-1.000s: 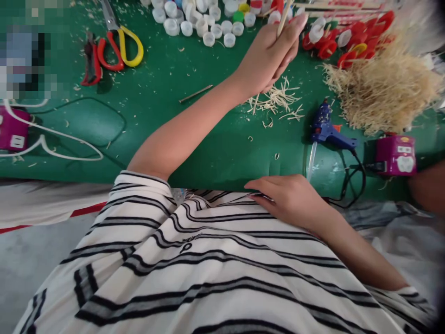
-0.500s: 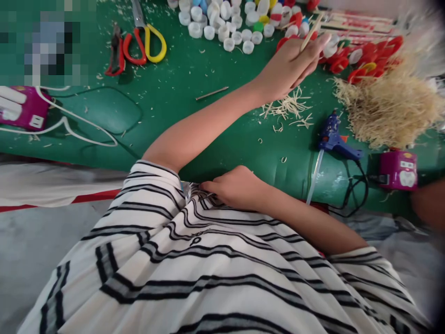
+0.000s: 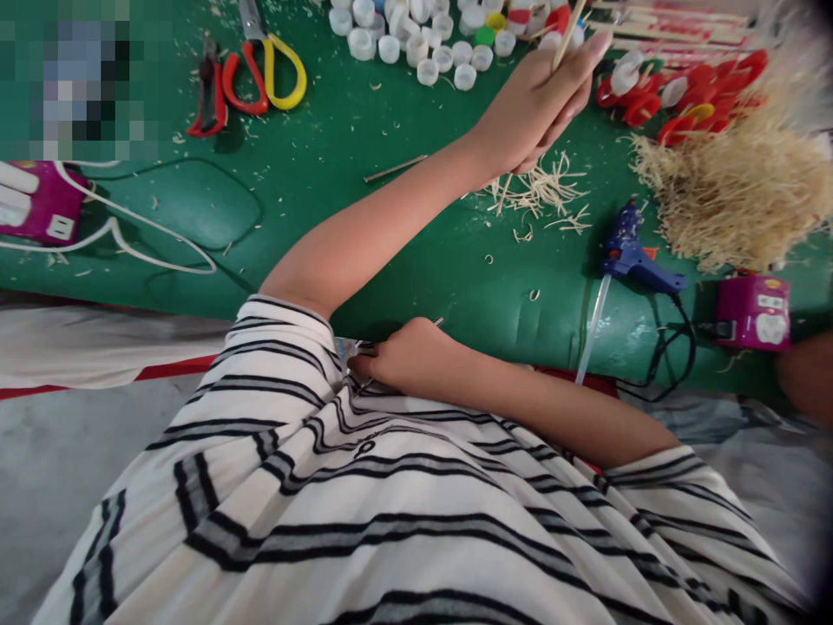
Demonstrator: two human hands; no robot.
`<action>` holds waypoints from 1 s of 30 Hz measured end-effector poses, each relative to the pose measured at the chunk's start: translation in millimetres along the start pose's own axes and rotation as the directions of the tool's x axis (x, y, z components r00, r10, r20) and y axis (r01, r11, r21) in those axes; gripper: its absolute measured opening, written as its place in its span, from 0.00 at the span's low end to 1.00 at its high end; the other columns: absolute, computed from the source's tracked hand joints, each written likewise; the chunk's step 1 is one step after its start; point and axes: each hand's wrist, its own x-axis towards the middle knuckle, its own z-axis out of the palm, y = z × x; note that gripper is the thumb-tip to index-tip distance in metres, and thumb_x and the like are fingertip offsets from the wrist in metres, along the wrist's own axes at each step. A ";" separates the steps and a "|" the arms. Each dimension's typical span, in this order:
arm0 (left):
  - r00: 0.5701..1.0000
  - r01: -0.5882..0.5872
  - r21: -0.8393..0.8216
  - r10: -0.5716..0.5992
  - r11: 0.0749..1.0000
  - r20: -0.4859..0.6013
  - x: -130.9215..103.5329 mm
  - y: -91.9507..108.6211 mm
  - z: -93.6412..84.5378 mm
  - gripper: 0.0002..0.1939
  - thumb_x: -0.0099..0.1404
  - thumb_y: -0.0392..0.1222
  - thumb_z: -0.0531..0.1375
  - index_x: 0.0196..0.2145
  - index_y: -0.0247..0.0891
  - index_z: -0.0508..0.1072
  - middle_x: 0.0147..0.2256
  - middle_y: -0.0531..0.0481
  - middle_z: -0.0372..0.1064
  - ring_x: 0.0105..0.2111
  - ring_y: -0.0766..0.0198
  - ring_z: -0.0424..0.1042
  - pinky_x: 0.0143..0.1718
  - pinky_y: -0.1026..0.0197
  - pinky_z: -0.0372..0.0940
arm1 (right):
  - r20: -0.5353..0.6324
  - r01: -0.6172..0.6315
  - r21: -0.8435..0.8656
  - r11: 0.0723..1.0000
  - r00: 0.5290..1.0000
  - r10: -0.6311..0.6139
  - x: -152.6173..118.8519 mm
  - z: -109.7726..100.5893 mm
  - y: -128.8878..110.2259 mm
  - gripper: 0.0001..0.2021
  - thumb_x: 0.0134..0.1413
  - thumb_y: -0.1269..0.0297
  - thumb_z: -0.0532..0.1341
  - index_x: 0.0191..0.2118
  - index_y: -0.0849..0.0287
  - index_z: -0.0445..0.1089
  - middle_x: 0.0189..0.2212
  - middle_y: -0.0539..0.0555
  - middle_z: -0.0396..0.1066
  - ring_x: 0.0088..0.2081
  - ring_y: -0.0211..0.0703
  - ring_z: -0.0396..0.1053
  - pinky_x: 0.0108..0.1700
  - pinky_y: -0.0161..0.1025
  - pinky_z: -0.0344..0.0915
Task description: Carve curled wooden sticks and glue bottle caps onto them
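Clamped in the fingers of the left hand [image 3: 537, 100], the wooden stick [image 3: 567, 36] points lengthwise away from the striped shirt [image 3: 416, 486], well apart from the right hand [image 3: 420, 358], whose fingers curl around a thin rod [image 3: 438, 322].

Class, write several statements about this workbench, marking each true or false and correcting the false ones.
1. The left hand holds a wooden stick. True.
2. The scissors have two blue handles. False: one handle is red, the other yellow.
3. The blue glue gun lies on the green table. True.
4. The right hand grips the glue gun. False: it is by the table's near edge.
5. White caps lie right of the scissors. True.
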 end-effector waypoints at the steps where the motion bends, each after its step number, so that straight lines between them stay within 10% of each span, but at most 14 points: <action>1: 0.987 -0.092 0.291 0.048 0.952 0.156 -0.3 2.9 -2.5 0.21 0.72 0.27 0.28 0.22 0.41 0.25 0.15 0.58 0.19 0.12 0.78 0.30 0.18 0.76 0.33 | 0.009 0.022 0.009 1.000 1.000 -0.022 1.9 -0.7 -2.8 0.19 0.74 0.74 0.56 0.61 0.52 0.77 0.34 0.54 0.84 0.34 0.45 0.78 0.30 0.39 0.49; 4: 0.956 -0.197 0.549 0.037 0.812 0.290 -1.2 7.1 -6.1 0.19 0.71 0.26 0.26 0.25 0.37 0.19 0.16 0.55 0.16 0.12 0.77 0.28 0.17 0.77 0.32 | 0.069 0.107 0.076 0.991 0.991 -0.112 7.2 -2.7 -10.7 0.20 0.74 0.73 0.57 0.62 0.48 0.77 0.36 0.53 0.85 0.38 0.45 0.81 0.30 0.40 0.52; 8: 0.996 -0.017 0.104 0.026 0.994 -0.082 -2.7 3.8 -1.6 0.20 0.71 0.32 0.16 0.22 0.42 0.26 0.20 0.57 0.32 0.16 0.78 0.44 0.23 0.80 0.52 | 0.212 0.107 0.122 0.987 0.968 -0.131 12.6 -3.8 -15.2 0.16 0.73 0.73 0.58 0.54 0.54 0.81 0.43 0.56 0.86 0.45 0.47 0.83 0.31 0.40 0.55; 11: 0.989 -0.024 -0.122 0.006 0.992 -0.150 -1.8 0.8 5.3 0.25 0.74 0.31 0.20 0.20 0.47 0.33 0.18 0.57 0.35 0.15 0.74 0.46 0.20 0.78 0.50 | 0.194 0.068 0.124 0.990 0.977 -0.091 7.8 -4.9 -13.4 0.14 0.73 0.73 0.58 0.53 0.57 0.81 0.41 0.58 0.86 0.45 0.49 0.83 0.31 0.41 0.55; 14: 0.929 0.039 -0.686 -0.279 0.727 -0.243 -0.3 -0.9 9.2 0.31 0.84 0.35 0.35 0.20 0.45 0.50 0.16 0.63 0.42 0.14 0.77 0.43 0.21 0.75 0.50 | 0.106 -0.029 0.128 0.991 0.994 0.016 -12.4 -8.1 -8.0 0.13 0.74 0.72 0.57 0.52 0.58 0.80 0.43 0.58 0.86 0.42 0.48 0.83 0.30 0.41 0.53; 19: 0.936 -0.007 -0.979 -0.344 0.202 -0.078 0.9 -8.3 10.2 0.32 0.84 0.38 0.45 0.19 0.36 0.63 0.14 0.65 0.47 0.12 0.81 0.43 0.20 0.76 0.41 | -0.135 -0.202 0.283 0.937 0.959 0.248 -71.2 -9.0 17.3 0.12 0.68 0.73 0.62 0.49 0.55 0.83 0.44 0.52 0.87 0.44 0.42 0.83 0.36 0.37 0.59; 21: 0.942 -0.017 -0.997 -0.333 0.071 -0.040 3.7 -13.5 14.7 0.33 0.85 0.40 0.44 0.19 0.36 0.63 0.14 0.66 0.45 0.13 0.82 0.40 0.20 0.77 0.36 | -0.265 -0.230 0.334 0.914 0.908 0.326 -93.9 -5.7 34.7 0.12 0.69 0.71 0.62 0.49 0.53 0.83 0.45 0.50 0.88 0.45 0.41 0.83 0.39 0.36 0.63; 27: 0.854 -0.049 -0.946 -0.478 0.321 -0.207 17.4 -19.7 34.3 0.33 0.84 0.55 0.47 0.20 0.43 0.56 0.13 0.66 0.41 0.11 0.81 0.37 0.16 0.73 0.34 | -0.490 -0.729 0.187 0.659 0.513 0.705 -141.4 0.2 87.0 0.18 0.72 0.59 0.61 0.61 0.49 0.82 0.48 0.55 0.88 0.42 0.51 0.83 0.35 0.41 0.66; 30: 0.829 -0.021 -0.940 -0.519 0.341 -0.207 17.1 -16.4 34.2 0.34 0.82 0.61 0.50 0.19 0.44 0.55 0.12 0.66 0.41 0.11 0.80 0.36 0.15 0.70 0.34 | -0.564 -0.661 0.274 0.698 0.478 0.674 -161.1 0.0 95.3 0.20 0.73 0.58 0.61 0.65 0.52 0.79 0.53 0.58 0.85 0.47 0.53 0.83 0.44 0.46 0.74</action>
